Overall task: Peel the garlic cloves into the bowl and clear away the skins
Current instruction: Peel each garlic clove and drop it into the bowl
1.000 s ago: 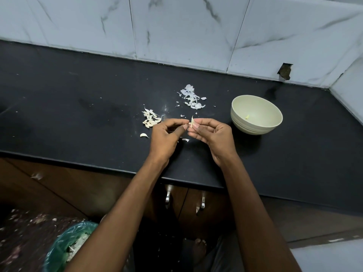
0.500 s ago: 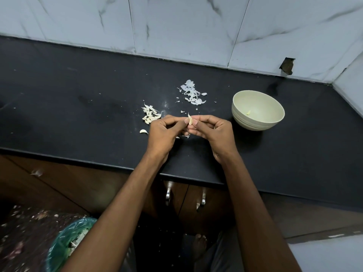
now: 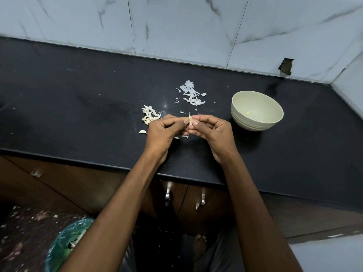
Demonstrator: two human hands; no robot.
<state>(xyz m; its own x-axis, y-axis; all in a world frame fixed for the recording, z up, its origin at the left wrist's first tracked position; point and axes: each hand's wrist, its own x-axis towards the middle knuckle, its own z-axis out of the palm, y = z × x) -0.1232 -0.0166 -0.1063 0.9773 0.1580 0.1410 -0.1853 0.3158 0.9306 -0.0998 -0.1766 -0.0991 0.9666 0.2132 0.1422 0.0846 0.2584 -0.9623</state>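
While 2 hands, left hand (image 3: 164,132) & right hand (image 3: 213,132), pinch 1 clove (image 3: 190,120), 1 bowl (image 3: 257,111) sits nearby.

A black stone desk (image 3: 68,107) runs beneath white marble-veined wall tiles (image 3: 176,26) — one has a broken hole (image 3: 286,69). Below, brown wooden cabinet doors (image 3: 98,185) carry metal handles (image 3: 167,196); the speckled floor (image 3: 21,242) lies dim.

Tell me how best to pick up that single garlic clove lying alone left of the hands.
Pinch the lone clove across its plump middle, coming straight down from above. It lies flat on the counter, curved with tapered ends, apart from the clove pile, so both sides are free.
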